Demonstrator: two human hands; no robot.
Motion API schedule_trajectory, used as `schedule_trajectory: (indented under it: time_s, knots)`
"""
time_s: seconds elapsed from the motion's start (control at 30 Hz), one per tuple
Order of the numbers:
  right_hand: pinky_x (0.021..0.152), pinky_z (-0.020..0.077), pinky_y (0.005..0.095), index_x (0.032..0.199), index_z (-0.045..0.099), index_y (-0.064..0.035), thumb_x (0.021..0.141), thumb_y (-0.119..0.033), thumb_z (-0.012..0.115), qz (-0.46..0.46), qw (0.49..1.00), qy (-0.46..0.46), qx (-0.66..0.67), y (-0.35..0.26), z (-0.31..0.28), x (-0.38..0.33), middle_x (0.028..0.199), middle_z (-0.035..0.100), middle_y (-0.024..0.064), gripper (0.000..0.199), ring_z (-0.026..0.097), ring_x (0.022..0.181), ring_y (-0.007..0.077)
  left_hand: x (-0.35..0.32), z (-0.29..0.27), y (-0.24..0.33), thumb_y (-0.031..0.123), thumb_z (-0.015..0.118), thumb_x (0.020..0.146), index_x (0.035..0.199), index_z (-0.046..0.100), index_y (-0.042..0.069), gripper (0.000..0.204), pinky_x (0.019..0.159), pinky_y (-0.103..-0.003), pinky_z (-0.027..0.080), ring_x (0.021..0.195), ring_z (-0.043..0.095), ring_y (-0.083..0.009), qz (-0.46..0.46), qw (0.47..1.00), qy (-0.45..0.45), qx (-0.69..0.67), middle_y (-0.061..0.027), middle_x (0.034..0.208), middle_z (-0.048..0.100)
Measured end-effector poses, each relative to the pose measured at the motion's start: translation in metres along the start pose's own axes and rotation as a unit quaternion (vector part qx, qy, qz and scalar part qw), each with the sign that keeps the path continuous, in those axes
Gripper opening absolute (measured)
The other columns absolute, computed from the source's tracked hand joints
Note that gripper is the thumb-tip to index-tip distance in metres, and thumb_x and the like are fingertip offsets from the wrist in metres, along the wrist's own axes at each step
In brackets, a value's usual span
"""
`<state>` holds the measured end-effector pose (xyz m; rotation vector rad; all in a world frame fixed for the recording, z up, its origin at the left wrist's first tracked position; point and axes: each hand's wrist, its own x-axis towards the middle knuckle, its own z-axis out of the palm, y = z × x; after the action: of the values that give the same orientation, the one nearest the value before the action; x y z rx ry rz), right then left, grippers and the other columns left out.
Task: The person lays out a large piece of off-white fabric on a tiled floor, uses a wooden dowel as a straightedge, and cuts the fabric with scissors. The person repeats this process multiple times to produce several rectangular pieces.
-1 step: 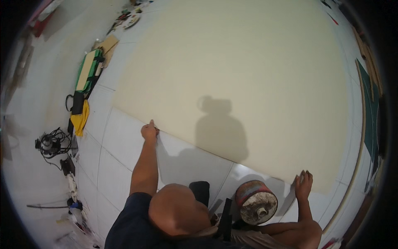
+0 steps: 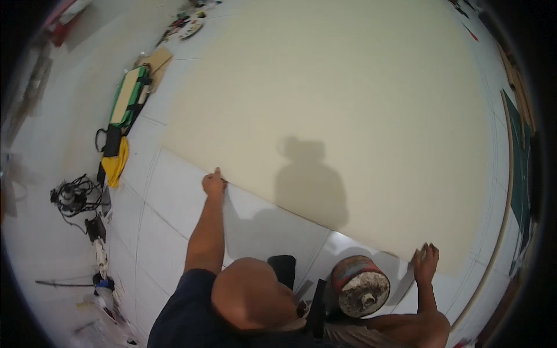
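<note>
A large, smooth cream-coloured sheet (image 2: 348, 93) lies over the white tiled floor, its near edge running slantwise in front of me. My left hand (image 2: 214, 183) is closed at this edge on the left, the index finger stretched over the top and the other fingers curled. Farther right along the same edge, my right hand (image 2: 426, 263) has its bent fingers over the sheet's top. What the undersides of both hands do is hidden. Between my bent knees, close to the edge, sits a stained red cylinder (image 2: 361, 286) with a dirty whitish round face and a knob.
At left lie a green-and-cream case (image 2: 129, 95), a yellow cloth (image 2: 116, 162) and a dark tool with coiled cable (image 2: 72, 197). Small tools (image 2: 183, 26) are strewn at the far left. A dark green board (image 2: 516, 153) and wooden strips (image 2: 513, 75) lie along the right.
The whole view has shifted slightly. Both hands keep their places at the sheet's edge.
</note>
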<state>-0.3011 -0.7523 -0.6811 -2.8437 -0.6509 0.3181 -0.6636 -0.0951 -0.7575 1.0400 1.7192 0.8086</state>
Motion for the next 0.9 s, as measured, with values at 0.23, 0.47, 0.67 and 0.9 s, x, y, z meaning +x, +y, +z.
schedule_trajectory:
  time_s: [0.23, 0.47, 0.67, 0.9]
  knots:
    - [0.105, 0.0384, 0.0474, 0.123, 0.056, 0.0032, 0.091, -0.023, 0.063, 0.006, 1.0, -0.019, -0.007, -0.008, -0.007, 0.003, 0.131, 0.048, 0.0262, 0.041, 0.046, 0.124, 0.041, -0.034, 0.01, 0.02, 0.026, 0.074, 0.083, 0.108, 0.055, 0.0, 0.042, 0.072, -0.044, 0.051, 0.089, 0.062, -0.0293, 0.174, 0.952, 0.166, 0.187, -0.0191, 0.099, 0.06]
    - [0.105, 0.038, 0.0478, 0.119, 0.058, 0.0017, 0.088, -0.023, 0.066, 0.02, 1.0, 0.006, -0.011, 0.0, -0.005, 0.006, 0.128, 0.05, 0.0253, 0.04, 0.045, 0.124, 0.041, -0.205, 0.075, 0.048, 0.039, 0.075, 0.077, 0.128, 0.058, 0.019, 0.058, 0.11, -0.055, 0.029, 0.128, 0.044, -0.0365, 0.611, 0.607, -0.396, 0.319, -0.0178, 0.135, 0.049]
    - [0.098, 0.0425, 0.0474, 0.114, 0.061, 0.0, 0.083, -0.025, 0.071, -0.052, 0.997, 0.057, 0.006, -0.005, -0.01, 0.018, 0.119, 0.055, 0.0248, 0.041, 0.051, 0.114, 0.0406, -0.213, 0.094, 0.008, 0.035, 0.077, 0.075, 0.12, 0.066, 0.021, 0.048, 0.106, -0.064, 0.031, 0.127, 0.048, -0.0378, 0.666, 0.503, -0.444, 0.327, -0.0153, 0.136, 0.052]
    - [0.092, 0.0452, 0.0458, 0.106, 0.065, -0.0066, 0.08, -0.024, 0.074, -0.038, 0.992, 0.115, 0.024, 0.018, -0.011, 0.009, 0.116, 0.059, 0.0181, 0.033, 0.056, 0.108, 0.0359, -0.236, 0.104, -0.001, 0.024, 0.079, 0.072, 0.116, 0.067, 0.014, 0.047, 0.106, -0.066, 0.029, 0.128, 0.045, -0.0457, 0.679, 0.486, -0.43, 0.343, -0.0228, 0.135, 0.051]
